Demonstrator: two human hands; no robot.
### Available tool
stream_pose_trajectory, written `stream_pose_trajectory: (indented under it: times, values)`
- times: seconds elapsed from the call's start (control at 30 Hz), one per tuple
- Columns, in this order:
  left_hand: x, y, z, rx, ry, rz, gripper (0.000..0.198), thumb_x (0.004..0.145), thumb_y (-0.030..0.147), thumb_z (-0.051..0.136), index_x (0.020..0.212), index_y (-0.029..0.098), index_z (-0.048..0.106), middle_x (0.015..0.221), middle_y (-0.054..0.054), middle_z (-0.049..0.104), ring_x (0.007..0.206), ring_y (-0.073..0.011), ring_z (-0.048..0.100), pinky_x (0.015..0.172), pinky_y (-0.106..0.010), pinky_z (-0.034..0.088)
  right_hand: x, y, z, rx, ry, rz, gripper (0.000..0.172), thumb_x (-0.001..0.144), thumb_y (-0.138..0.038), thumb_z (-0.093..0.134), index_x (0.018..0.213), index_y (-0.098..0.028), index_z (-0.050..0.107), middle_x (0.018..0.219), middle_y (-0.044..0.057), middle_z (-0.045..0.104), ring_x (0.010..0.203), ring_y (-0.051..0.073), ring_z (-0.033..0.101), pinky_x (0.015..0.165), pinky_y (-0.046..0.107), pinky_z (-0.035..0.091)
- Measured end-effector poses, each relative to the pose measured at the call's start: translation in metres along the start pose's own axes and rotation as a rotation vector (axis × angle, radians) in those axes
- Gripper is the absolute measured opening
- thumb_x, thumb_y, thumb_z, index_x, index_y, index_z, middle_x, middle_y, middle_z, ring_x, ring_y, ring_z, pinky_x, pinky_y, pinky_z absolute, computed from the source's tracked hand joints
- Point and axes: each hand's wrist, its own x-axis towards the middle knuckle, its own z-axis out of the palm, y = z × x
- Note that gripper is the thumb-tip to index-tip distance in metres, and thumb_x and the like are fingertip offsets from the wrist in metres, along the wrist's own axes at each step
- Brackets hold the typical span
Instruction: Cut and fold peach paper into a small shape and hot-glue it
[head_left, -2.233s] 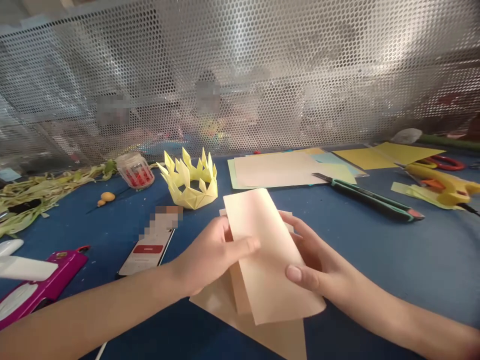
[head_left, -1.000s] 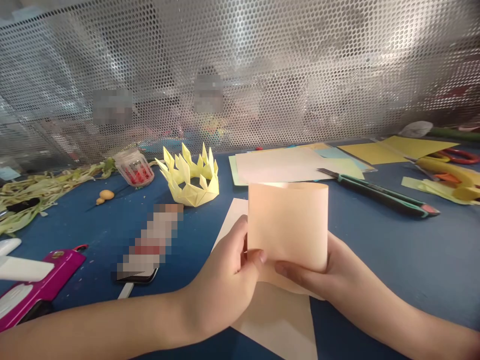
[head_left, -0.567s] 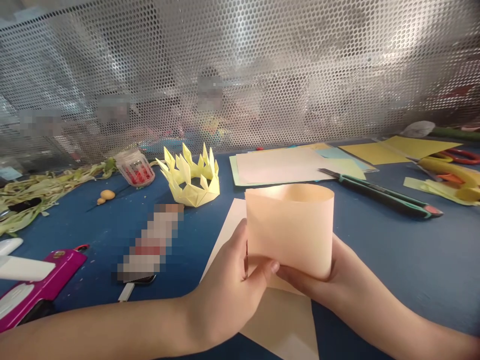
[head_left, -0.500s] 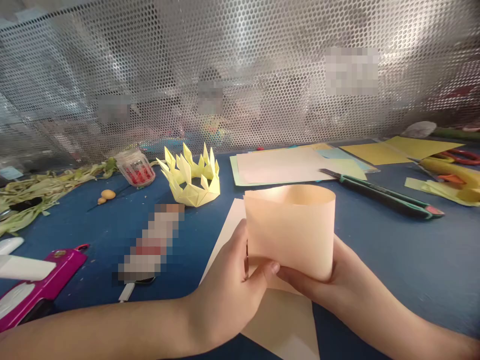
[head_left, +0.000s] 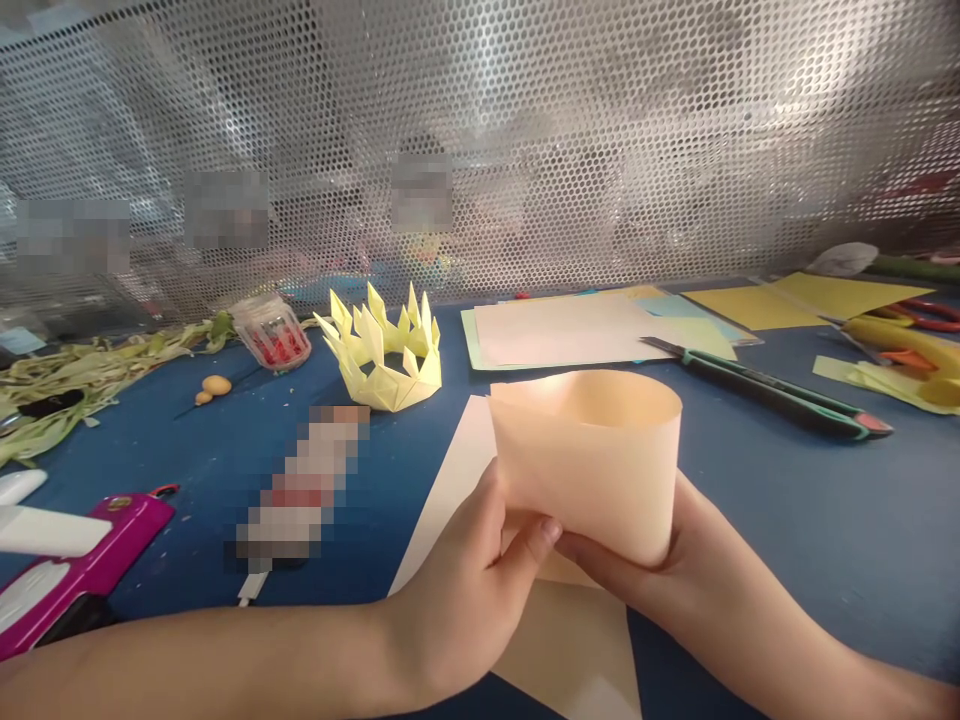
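Observation:
A sheet of pale peach paper [head_left: 589, 470] is bent over into a loop, its rounded fold to the right and its two ends together at the left. My left hand [head_left: 480, 580] is closed on the paper's left end, thumb along the lower edge. My right hand [head_left: 667, 560] grips the loop's lower right side from below; most of its fingers are hidden behind the paper. Beneath both hands a larger light sheet [head_left: 570, 640] lies on the blue table [head_left: 360, 660]. Beyond the left hand stands a folded yellow paper crown [head_left: 394, 385].
A utility knife [head_left: 772, 390] lies at the right, its blade over stacked paper [head_left: 555, 335]. Scissors [head_left: 900, 350] sit farther right. To the left are a jar with red bits [head_left: 274, 340], a magenta tool [head_left: 112, 550] and a blurred-out device [head_left: 300, 490]. Perforated metal mesh [head_left: 525, 150] rises behind.
The paper loop has widened a little, its rounded side shifting slightly right. Both hands keep their hold, and the left has turned slightly. The objects on the table stay put.

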Motion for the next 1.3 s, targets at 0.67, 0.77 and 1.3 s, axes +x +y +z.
stream_pose_trajectory:
  times: [0.67, 0.77, 1.3]
  values:
    - [0.000, 0.005, -0.002, 0.065, 0.131, -0.180, 0.035, 0.105, 0.035, 0.051, 0.136, 0.020, 0.049, 0.138, -0.014, 0.065, 0.133, -0.0297, 0.058, 0.115, -0.047, 0.042, 0.005, -0.008, -0.015, 0.434, 0.063, 0.086, 0.020, 0.095, -0.050, 0.067, 0.109, -0.035, 0.065, 0.086, -0.001, 0.080, 0.071, 0.019, 0.076, 0.055, 0.024, 0.063]
    - [-0.001, 0.006, -0.002, 0.059, 0.121, -0.189, 0.033, 0.105, 0.035, 0.051, 0.136, 0.022, 0.050, 0.138, -0.012, 0.066, 0.131, -0.0282, 0.060, 0.112, -0.044, 0.046, 0.001, -0.006, -0.017, 0.418, 0.109, 0.091, 0.019, 0.097, -0.050, 0.064, 0.112, -0.038, 0.065, 0.087, -0.002, 0.079, 0.073, 0.019, 0.076, 0.056, 0.025, 0.062]
    - [0.000, 0.004, -0.001, -0.120, 0.057, -0.141, 0.029, 0.107, 0.029, 0.052, 0.135, 0.023, 0.053, 0.143, -0.010, 0.064, 0.134, -0.0288, 0.059, 0.114, -0.046, 0.046, -0.001, -0.003, -0.023, 0.037, -0.068, 0.094, 0.030, 0.091, -0.051, 0.067, 0.085, -0.022, 0.073, 0.083, 0.005, 0.081, 0.073, 0.027, 0.078, 0.057, 0.031, 0.066]
